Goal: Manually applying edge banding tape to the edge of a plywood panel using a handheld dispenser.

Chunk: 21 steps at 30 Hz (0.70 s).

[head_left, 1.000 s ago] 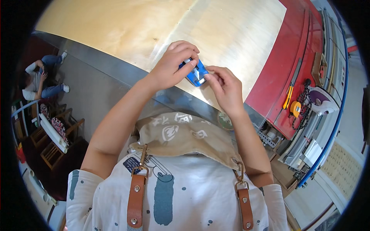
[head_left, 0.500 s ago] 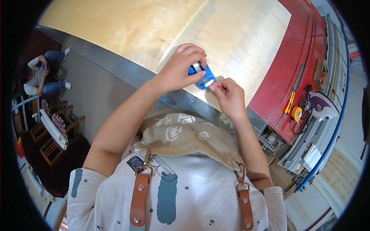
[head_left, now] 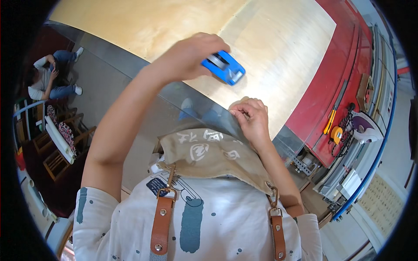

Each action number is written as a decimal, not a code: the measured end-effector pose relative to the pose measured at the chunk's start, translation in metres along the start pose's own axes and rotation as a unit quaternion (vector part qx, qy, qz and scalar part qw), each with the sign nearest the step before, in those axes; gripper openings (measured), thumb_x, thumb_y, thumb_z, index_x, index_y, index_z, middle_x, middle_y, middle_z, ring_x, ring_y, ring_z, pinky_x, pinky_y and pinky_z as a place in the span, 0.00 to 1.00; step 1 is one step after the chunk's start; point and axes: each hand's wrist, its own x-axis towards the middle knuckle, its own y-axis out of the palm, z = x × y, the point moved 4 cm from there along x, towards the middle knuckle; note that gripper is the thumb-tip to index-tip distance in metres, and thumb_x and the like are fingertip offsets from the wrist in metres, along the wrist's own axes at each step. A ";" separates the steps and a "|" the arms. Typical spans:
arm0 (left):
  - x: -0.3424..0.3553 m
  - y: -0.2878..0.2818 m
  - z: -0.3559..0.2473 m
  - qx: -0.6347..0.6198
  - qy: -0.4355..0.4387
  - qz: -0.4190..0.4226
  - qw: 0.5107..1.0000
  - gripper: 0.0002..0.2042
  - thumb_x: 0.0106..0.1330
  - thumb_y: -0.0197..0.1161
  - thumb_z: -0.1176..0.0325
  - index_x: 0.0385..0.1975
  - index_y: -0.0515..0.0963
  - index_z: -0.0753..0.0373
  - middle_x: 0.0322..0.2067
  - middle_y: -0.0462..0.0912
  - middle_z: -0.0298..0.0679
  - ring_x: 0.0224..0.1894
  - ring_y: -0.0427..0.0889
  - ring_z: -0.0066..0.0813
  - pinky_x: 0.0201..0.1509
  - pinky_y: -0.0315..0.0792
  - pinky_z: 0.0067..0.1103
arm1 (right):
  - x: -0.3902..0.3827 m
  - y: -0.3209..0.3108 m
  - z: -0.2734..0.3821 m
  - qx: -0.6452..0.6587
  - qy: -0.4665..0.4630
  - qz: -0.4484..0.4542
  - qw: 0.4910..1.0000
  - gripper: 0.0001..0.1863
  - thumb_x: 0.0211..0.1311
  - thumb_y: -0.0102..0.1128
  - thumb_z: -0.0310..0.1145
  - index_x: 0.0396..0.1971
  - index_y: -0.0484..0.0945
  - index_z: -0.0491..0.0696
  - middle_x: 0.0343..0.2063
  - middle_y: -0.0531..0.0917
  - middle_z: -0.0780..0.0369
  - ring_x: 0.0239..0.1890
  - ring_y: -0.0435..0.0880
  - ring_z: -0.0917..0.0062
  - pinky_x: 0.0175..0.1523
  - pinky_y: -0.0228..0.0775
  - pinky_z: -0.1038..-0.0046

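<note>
- The person's left hand [head_left: 191, 56] is raised over the pale plywood sheet [head_left: 270, 52], its fingers clamped on a small blue tape dispenser [head_left: 224, 67].
- The dispenser sticks out to the right of that hand, tilted, with a grey roll showing at its upper side and its blunt end pointing toward the red side of the machine. Whether it touches the sheet I cannot tell.
- The right hand [head_left: 251, 118] sits lower, near the front edge of the sheet, well apart from the dispenser. Its fingers are curled together, thumb against fingertips; whether anything thin is pinched between them is too small to see.
- The plywood lies on a large surface with a grey metal edge [head_left: 130, 65] running along the near side.
- To the right, a red machine bed [head_left: 335, 82] runs alongside the sheet. On it lie a yellow-handled tool [head_left: 329, 122] and a yellow tape measure [head_left: 336, 135], just beside a dark chain.
- The person wears a tan canvas apron [head_left: 209, 152] with brown leather straps [head_left: 162, 224] over a light, spotted shirt.
- Far off at the left, another person [head_left: 52, 78] sits on the floor with legs stretched out, near some wooden chairs [head_left: 56, 152].
- A blue hose or cable [head_left: 383, 143] curves along the right-hand rim of the view.
</note>
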 end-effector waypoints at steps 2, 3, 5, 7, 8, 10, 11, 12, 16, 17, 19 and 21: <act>-0.013 -0.016 0.007 0.012 -0.044 0.014 0.999 0.26 0.46 0.75 0.76 0.48 0.76 0.59 0.48 0.80 0.39 0.51 0.77 0.43 0.54 0.73 0.32 | 0.001 0.002 -0.001 -0.005 -0.003 0.001 1.000 0.04 0.50 0.72 0.29 0.25 0.84 0.52 0.30 0.84 0.68 0.37 0.77 0.70 0.47 0.63 0.68; -0.019 -0.021 0.012 0.018 -0.066 0.022 0.997 0.26 0.46 0.75 0.76 0.48 0.76 0.59 0.48 0.80 0.39 0.51 0.77 0.43 0.54 0.73 0.32 | 0.001 0.002 -0.002 -0.002 0.002 0.001 1.000 0.04 0.50 0.72 0.30 0.26 0.84 0.53 0.30 0.84 0.68 0.37 0.77 0.70 0.46 0.63 0.69; -0.029 -0.026 0.020 0.009 -0.082 0.033 0.996 0.26 0.46 0.74 0.77 0.49 0.76 0.59 0.48 0.80 0.39 0.52 0.77 0.43 0.55 0.73 0.32 | 0.002 0.003 -0.002 0.004 0.010 0.001 1.000 0.05 0.49 0.72 0.31 0.26 0.83 0.53 0.28 0.83 0.68 0.36 0.77 0.71 0.46 0.63 0.69; -0.036 -0.027 0.027 -0.005 -0.101 0.039 0.994 0.27 0.46 0.74 0.78 0.49 0.76 0.59 0.49 0.80 0.38 0.53 0.76 0.43 0.56 0.73 0.32 | 0.003 0.004 -0.005 -0.011 0.026 0.014 1.000 0.07 0.49 0.74 0.33 0.25 0.82 0.53 0.26 0.81 0.68 0.35 0.77 0.72 0.45 0.63 0.70; -0.039 -0.026 0.029 -0.014 -0.096 0.040 0.995 0.27 0.46 0.73 0.79 0.50 0.76 0.59 0.50 0.80 0.39 0.54 0.76 0.43 0.57 0.72 0.32 | 0.004 0.003 -0.006 -0.020 0.034 0.020 0.999 0.08 0.49 0.74 0.34 0.25 0.81 0.53 0.25 0.81 0.67 0.34 0.77 0.72 0.44 0.63 0.70; -0.043 -0.022 0.035 -0.031 -0.084 0.043 0.995 0.27 0.46 0.73 0.79 0.50 0.77 0.59 0.51 0.79 0.39 0.56 0.75 0.43 0.59 0.71 0.32 | 0.011 0.003 -0.006 -0.029 0.105 0.059 0.992 0.12 0.48 0.75 0.38 0.25 0.79 0.52 0.23 0.79 0.66 0.31 0.77 0.72 0.43 0.63 0.69; -0.045 -0.021 0.036 -0.050 -0.084 0.034 0.995 0.27 0.46 0.73 0.79 0.50 0.77 0.59 0.52 0.78 0.39 0.57 0.74 0.43 0.60 0.70 0.33 | 0.013 0.003 -0.006 -0.033 0.140 0.077 0.987 0.13 0.48 0.76 0.39 0.25 0.78 0.51 0.22 0.78 0.66 0.30 0.77 0.72 0.42 0.64 0.69; -0.046 -0.021 0.037 -0.069 -0.085 0.026 0.994 0.26 0.47 0.73 0.78 0.50 0.77 0.59 0.53 0.78 0.40 0.58 0.73 0.43 0.61 0.70 0.33 | 0.015 0.002 -0.004 -0.052 0.133 0.069 0.987 0.15 0.49 0.76 0.41 0.25 0.77 0.51 0.21 0.78 0.65 0.28 0.76 0.71 0.41 0.64 0.68; -0.055 -0.009 0.031 -0.135 -0.092 -0.087 0.983 0.16 0.56 0.69 0.72 0.45 0.79 0.60 0.55 0.75 0.42 0.61 0.70 0.41 0.63 0.67 0.33 | 0.026 0.006 0.007 -0.134 0.139 0.071 0.979 0.16 0.54 0.73 0.43 0.28 0.76 0.49 0.20 0.78 0.63 0.24 0.76 0.70 0.37 0.65 0.67; -0.057 -0.003 0.036 -0.128 -0.097 -0.103 0.982 0.13 0.59 0.67 0.71 0.44 0.79 0.60 0.54 0.75 0.42 0.61 0.70 0.40 0.62 0.66 0.33 | 0.031 0.008 0.010 -0.156 0.148 0.081 0.973 0.15 0.56 0.72 0.43 0.28 0.77 0.49 0.20 0.78 0.63 0.23 0.76 0.69 0.36 0.66 0.67; -0.058 0.008 0.043 -0.116 -0.108 -0.133 0.978 0.07 0.64 0.63 0.68 0.40 0.79 0.60 0.53 0.75 0.41 0.61 0.69 0.39 0.62 0.65 0.32 | 0.048 0.010 0.022 -0.021 0.113 0.023 0.993 0.13 0.59 0.69 0.40 0.31 0.79 0.46 0.21 0.78 0.61 0.24 0.78 0.68 0.35 0.69 0.68; -0.058 0.009 0.041 -0.117 -0.116 -0.155 0.974 0.05 0.68 0.58 0.67 0.37 0.78 0.61 0.50 0.76 0.41 0.59 0.70 0.39 0.61 0.64 0.32 | 0.067 0.013 0.036 0.075 0.056 0.004 0.996 0.11 0.61 0.67 0.37 0.35 0.80 0.44 0.21 0.79 0.60 0.25 0.80 0.68 0.34 0.71 0.69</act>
